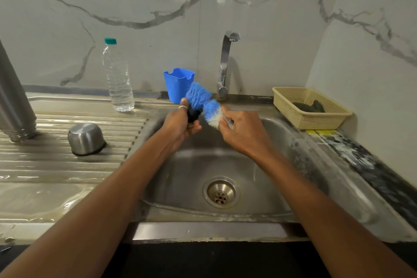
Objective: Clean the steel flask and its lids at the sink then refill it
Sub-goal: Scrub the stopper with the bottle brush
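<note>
**Head view: brush on the black lid, over the sink**

- Small black inner lid (193, 115): dark and round, mostly hidden by fingers and bristles. The left hand (180, 124) grips it above the back of the sink (191, 173).
- Right hand (243, 131) is clenched round the handle of a bottle brush (204, 102), whose blue-and-white bristles press on the lid.
- Steel flask (13, 97): brushed metal, standing mouth-down on the ribbed drainboard (45, 164) at far left.
- Steel cup lid (86, 138) sits upside down just beside the flask, dark rim on the ribs.
- Around: clear water bottle (118, 76) with teal cap, blue holder (177, 84) right behind the brush, tap (225, 61), and a beige basket (325, 117) holding a dark scrubber (308, 107).
- Axes: the brush runs from the right hand up and left, its tip toward the holder. The flask's length rises up and left, its base cut off by the frame.
</note>
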`<state>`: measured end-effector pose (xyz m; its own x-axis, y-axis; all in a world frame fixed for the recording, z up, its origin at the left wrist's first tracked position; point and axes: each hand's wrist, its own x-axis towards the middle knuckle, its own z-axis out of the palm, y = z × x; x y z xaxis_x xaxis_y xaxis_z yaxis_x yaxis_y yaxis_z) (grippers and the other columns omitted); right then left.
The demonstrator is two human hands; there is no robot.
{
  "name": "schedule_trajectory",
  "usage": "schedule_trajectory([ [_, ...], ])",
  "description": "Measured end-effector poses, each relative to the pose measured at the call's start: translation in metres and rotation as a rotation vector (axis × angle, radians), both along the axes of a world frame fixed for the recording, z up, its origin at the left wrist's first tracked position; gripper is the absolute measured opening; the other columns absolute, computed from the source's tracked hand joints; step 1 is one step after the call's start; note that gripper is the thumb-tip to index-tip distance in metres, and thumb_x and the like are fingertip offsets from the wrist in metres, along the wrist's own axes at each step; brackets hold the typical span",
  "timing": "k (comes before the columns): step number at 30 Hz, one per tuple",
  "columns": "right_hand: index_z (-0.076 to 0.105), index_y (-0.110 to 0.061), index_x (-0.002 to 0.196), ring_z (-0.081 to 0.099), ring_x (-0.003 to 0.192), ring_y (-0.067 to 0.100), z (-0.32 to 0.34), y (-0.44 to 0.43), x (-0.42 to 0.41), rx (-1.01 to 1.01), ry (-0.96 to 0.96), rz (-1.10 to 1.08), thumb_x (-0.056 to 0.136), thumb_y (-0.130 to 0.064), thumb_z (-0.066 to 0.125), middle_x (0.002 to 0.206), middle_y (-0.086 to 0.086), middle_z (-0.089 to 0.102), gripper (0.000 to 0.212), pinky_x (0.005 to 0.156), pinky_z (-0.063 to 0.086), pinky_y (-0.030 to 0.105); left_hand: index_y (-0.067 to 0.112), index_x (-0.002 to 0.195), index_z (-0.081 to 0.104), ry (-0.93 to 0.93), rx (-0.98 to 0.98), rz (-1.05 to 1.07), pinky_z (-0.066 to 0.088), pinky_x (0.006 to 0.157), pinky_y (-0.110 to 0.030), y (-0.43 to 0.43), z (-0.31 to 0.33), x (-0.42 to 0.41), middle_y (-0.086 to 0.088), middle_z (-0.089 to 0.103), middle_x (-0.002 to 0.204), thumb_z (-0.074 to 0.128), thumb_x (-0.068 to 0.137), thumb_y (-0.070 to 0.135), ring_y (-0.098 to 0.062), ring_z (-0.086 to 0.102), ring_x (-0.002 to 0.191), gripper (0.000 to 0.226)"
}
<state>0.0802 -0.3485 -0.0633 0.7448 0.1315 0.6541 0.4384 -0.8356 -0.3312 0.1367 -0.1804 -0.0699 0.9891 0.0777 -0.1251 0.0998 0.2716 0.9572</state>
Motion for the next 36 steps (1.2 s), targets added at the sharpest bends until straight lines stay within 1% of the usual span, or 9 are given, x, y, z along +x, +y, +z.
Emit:
schedule_trajectory([
  [3, 0.072, -0.003, 0.108, 0.06, 0.064, 0.027, 0.0, -0.005, -0.005, -0.018, 0.015, 0.003, 0.09, -0.031, 0.052, 0.065, 0.007, 0.062, 0.039, 0.063, 0.053, 0.044, 0.012, 0.101, 0.058, 0.032, 0.017, 0.034, 0.055, 0.047, -0.022, 0.011, -0.004, 0.004, -0.01, 0.062, 0.088, 0.039, 0.108, 0.047, -0.014, 0.058, 0.062, 0.04],
  [7, 0.07, -0.004, 0.11, 0.06, 0.065, 0.026, 0.0, 0.0, -0.002, -0.01, 0.007, -0.009, 0.094, -0.026, 0.054, 0.069, 0.007, 0.064, 0.032, 0.063, 0.053, 0.043, 0.009, 0.116, 0.058, 0.014, 0.003, -0.053, 0.055, 0.05, -0.022, -0.002, -0.002, -0.004, -0.008, 0.062, 0.088, 0.036, 0.109, 0.048, -0.014, 0.059, 0.066, 0.045],
  [12, 0.068, -0.002, 0.114, 0.061, 0.066, 0.024, 0.001, -0.002, -0.004, 0.0, -0.006, -0.003, 0.095, -0.026, 0.053, 0.073, 0.008, 0.068, 0.034, 0.063, 0.054, 0.043, 0.008, 0.115, 0.06, 0.03, -0.012, -0.043, 0.056, 0.05, -0.024, -0.001, -0.003, -0.001, -0.012, 0.064, 0.09, 0.034, 0.108, 0.053, -0.017, 0.062, 0.07, 0.052],
  [18, 0.07, -0.005, 0.116, 0.061, 0.067, 0.024, -0.001, -0.001, -0.002, -0.023, 0.014, 0.02, 0.095, -0.026, 0.054, 0.074, 0.007, 0.068, 0.034, 0.064, 0.054, 0.044, 0.01, 0.133, 0.056, 0.035, -0.058, 0.004, 0.059, 0.055, -0.025, 0.006, -0.006, 0.004, -0.011, 0.068, 0.116, 0.038, 0.11, 0.043, -0.019, 0.066, 0.087, 0.044],
  [22, 0.069, -0.003, 0.115, 0.063, 0.07, 0.023, -0.002, -0.002, -0.001, -0.015, 0.016, 0.018, 0.095, -0.025, 0.056, 0.08, 0.007, 0.072, 0.033, 0.066, 0.056, 0.045, 0.008, 0.132, 0.054, 0.004, -0.101, 0.022, 0.061, 0.06, -0.026, 0.006, -0.005, 0.004, -0.014, 0.065, 0.125, 0.04, 0.111, 0.036, -0.018, 0.067, 0.096, 0.038],
  [27, 0.068, -0.005, 0.115, 0.063, 0.072, 0.023, -0.003, -0.003, 0.001, -0.007, 0.023, -0.016, 0.095, -0.028, 0.055, 0.08, 0.006, 0.071, 0.033, 0.067, 0.055, 0.044, 0.012, 0.134, 0.052, -0.047, -0.146, -0.095, 0.061, 0.066, -0.026, 0.005, -0.003, 0.003, -0.016, 0.064, 0.129, 0.045, 0.109, 0.032, -0.022, 0.069, 0.099, 0.033],
  [30, 0.07, -0.005, 0.112, 0.064, 0.074, 0.026, -0.002, -0.007, 0.003, 0.027, 0.018, -0.026, 0.094, -0.025, 0.056, 0.081, 0.008, 0.072, 0.03, 0.068, 0.054, 0.043, 0.003, 0.137, 0.052, -0.084, -0.174, -0.179, 0.062, 0.077, -0.028, 0.007, -0.004, 0.002, -0.018, 0.061, 0.136, 0.06, 0.103, 0.016, -0.022, 0.069, 0.109, 0.037],
  [33, 0.071, -0.003, 0.109, 0.063, 0.072, 0.027, -0.001, -0.011, 0.004, 0.067, 0.02, -0.039, 0.093, -0.024, 0.058, 0.079, 0.009, 0.072, 0.029, 0.068, 0.054, 0.044, -0.002, 0.136, 0.051, -0.129, -0.251, -0.106, 0.062, 0.078, -0.027, 0.009, -0.004, 0.005, -0.017, 0.058, 0.137, 0.06, 0.101, 0.005, -0.024, 0.067, 0.115, 0.037],
  [36, 0.07, -0.003, 0.112, 0.067, 0.077, 0.027, -0.002, -0.007, 0.001, 0.087, 0.038, -0.01, 0.092, -0.025, 0.059, 0.088, 0.011, 0.075, 0.032, 0.071, 0.056, 0.046, -0.003, 0.136, 0.053, -0.135, -0.335, -0.014, 0.06, 0.074, -0.022, 0.024, -0.001, 0.011, -0.016, 0.062, 0.132, 0.059, 0.102, 0.013, -0.019, 0.07, 0.106, 0.038],
])
